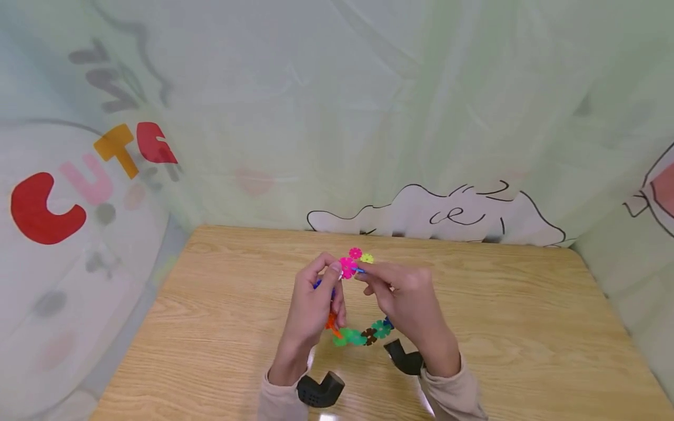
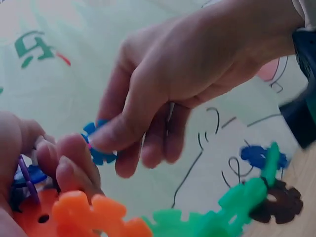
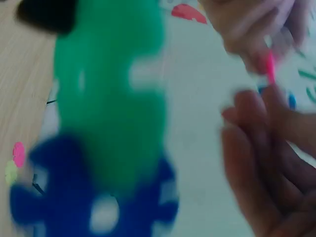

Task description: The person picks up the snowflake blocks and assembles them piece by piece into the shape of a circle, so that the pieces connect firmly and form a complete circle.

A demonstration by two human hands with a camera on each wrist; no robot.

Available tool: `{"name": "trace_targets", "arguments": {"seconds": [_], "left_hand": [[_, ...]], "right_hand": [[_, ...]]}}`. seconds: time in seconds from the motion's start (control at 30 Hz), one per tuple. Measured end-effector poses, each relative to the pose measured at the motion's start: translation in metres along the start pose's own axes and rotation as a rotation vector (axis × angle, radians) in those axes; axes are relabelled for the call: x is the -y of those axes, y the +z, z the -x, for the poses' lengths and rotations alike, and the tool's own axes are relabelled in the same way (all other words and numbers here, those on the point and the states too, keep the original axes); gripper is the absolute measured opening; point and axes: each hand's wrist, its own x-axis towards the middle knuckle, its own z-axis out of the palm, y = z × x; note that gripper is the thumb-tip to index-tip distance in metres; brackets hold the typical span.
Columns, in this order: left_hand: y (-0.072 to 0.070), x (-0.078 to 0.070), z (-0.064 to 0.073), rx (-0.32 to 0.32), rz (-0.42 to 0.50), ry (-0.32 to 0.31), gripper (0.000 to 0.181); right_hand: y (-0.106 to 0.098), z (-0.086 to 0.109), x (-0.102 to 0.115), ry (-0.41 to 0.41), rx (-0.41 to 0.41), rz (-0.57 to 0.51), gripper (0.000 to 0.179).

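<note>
Head view: left hand pinches pink disc, right hand pinches blue disc; chain already linked, yellow disc apart.

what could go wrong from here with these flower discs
The blue disc could slip from the right hand, which pinches it. Its slot might miss that of the pink disc in the left hand. The linked chain, curving from the left hand toward the right, could be bumped and come apart.
</note>
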Motion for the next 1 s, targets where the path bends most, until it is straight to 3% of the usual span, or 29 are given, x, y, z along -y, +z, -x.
{"name": "trace_targets", "arguments": {"seconds": [0.13, 0.23, 0.33, 0.47, 0.6, 0.73, 0.83, 1.0], "left_hand": [[-0.01, 0.006, -0.006, -0.067, 0.083, -0.014, 0.024], [-0.016, 0.01, -0.009, -0.148, 0.106, -0.022, 0.022], [-0.02, 0.013, -0.011, -0.203, 0.111, -0.035, 0.022], [-0.02, 0.017, -0.013, -0.229, 0.145, -0.055, 0.023], [-0.019, 0.019, -0.014, -0.216, 0.174, -0.061, 0.024], [-0.019, 0.019, -0.013, -0.18, 0.177, -0.049, 0.025], [-0.02, 0.018, -0.013, -0.157, 0.161, -0.033, 0.03], [-0.021, 0.017, -0.012, -0.161, 0.117, -0.021, 0.036]], "right_hand": [[-0.007, 0.004, -0.029, 0.313, 0.129, -0.174, 0.03], [-0.007, 0.009, -0.063, 0.519, 0.166, -0.103, 0.037], [0.003, 0.02, -0.098, 0.633, 0.27, 0.018, 0.049], [0.025, 0.035, -0.129, 0.609, 0.485, 0.043, 0.06], [0.046, 0.046, -0.14, 0.509, 0.589, 0.018, 0.062], [0.056, 0.052, -0.147, 0.499, 0.666, 0.077, 0.06], [0.055, 0.049, -0.141, 0.539, 0.639, 0.118, 0.049], [0.055, 0.045, -0.134, 0.601, 0.48, 0.152, 0.017]]}}
